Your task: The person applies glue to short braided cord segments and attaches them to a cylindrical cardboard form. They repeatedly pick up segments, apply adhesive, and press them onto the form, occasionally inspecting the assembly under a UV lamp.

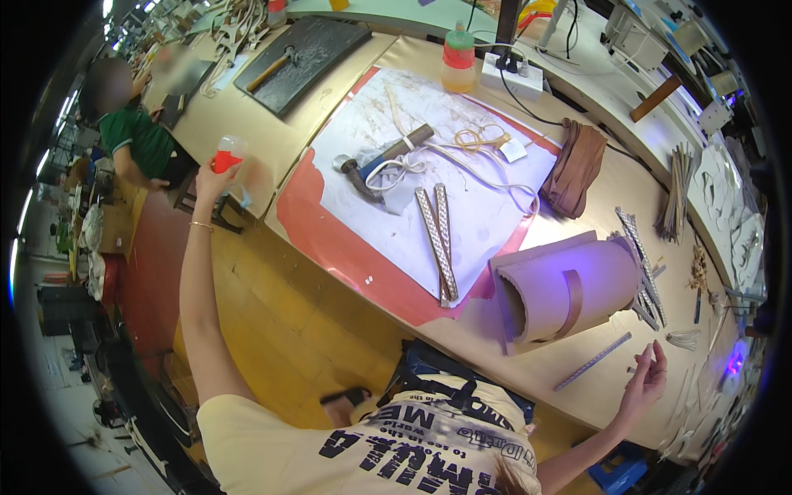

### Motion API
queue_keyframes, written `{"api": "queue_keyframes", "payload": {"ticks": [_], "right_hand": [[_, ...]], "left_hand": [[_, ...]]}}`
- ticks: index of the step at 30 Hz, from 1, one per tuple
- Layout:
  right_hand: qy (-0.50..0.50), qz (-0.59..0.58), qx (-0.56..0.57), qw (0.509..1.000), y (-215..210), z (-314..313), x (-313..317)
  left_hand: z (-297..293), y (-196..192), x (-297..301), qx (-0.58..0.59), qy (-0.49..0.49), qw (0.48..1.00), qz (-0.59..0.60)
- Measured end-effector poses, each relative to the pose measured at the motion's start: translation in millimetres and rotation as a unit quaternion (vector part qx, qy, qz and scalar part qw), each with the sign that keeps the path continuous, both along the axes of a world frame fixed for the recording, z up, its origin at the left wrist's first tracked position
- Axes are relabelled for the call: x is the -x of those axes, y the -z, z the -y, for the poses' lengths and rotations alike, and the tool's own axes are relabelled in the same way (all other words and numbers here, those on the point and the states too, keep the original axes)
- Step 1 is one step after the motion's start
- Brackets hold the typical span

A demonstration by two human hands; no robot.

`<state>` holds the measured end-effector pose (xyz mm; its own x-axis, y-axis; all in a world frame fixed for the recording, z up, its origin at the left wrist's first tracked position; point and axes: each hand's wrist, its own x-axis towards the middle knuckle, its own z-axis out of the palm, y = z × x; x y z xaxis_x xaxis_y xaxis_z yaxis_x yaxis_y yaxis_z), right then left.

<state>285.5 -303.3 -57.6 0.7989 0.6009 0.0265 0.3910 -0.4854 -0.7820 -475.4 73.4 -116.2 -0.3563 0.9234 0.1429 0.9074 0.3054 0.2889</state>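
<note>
Far out to the left, past the table's edge, my left hand (216, 180) is closed round a clear plastic bottle with a red band (226, 157). A blurred pale-blue bit shows just below it. My right hand (646, 386) is raised over the table at the lower right, fingers loosely bent and apart, with nothing I can make out in them. Close by it lie a thin braided strip (592, 361) and a rolled beige sheet with a brown band (569, 289).
On a white sheet (363, 140) edged in red lie a hammer (394, 157), white cord and two braided strips (437, 239). Behind are a red-banded bottle (459, 62), a power strip (511, 76) and brown folded material (575, 169). A black board (305, 62) carries another hammer. A person (136, 132) sits left.
</note>
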Motion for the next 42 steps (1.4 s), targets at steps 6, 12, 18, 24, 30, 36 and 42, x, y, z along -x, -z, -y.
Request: {"api": "queue_keyframes", "payload": {"ticks": [6, 12, 18, 24, 30, 36, 42], "right_hand": [[-0.002, 0.015, -0.002, 1.0, 14.5, 21.5, -43.8], [0.061, 0.039, 0.072, 0.995, 11.4, 15.4, -46.0], [0.132, 0.071, 0.116, 0.982, -9.3, -23.9, -12.5], [0.111, 0.148, 0.114, 0.976, -1.5, -55.2, -14.4], [0.104, 0.175, 0.121, 0.972, 0.6, -63.0, -16.7], [0.103, 0.187, 0.122, 0.969, -2.8, -61.9, -20.0], [0.092, 0.201, 0.108, 0.969, -1.7, -56.0, -36.9]], "left_hand": [[-45.6, -7.0, 25.7, 0.01, -0.052, 0.984, -0.17], [-80.0, 0.3, 30.7, -0.023, -0.12, 0.976, -0.182], [-100.1, 14.4, 40.4, -0.04, -0.15, 0.96, -0.232], [-122.5, 35.2, 66.3, -0.046, -0.196, 0.968, -0.15], [-126.1, 45.2, 78.1, -0.027, -0.183, 0.97, -0.155], [-119.2, 38.5, 62.4, -0.05, -0.205, 0.954, -0.214], [-107.0, 34.0, 52.5, -0.039, -0.144, 0.965, -0.214]]}}
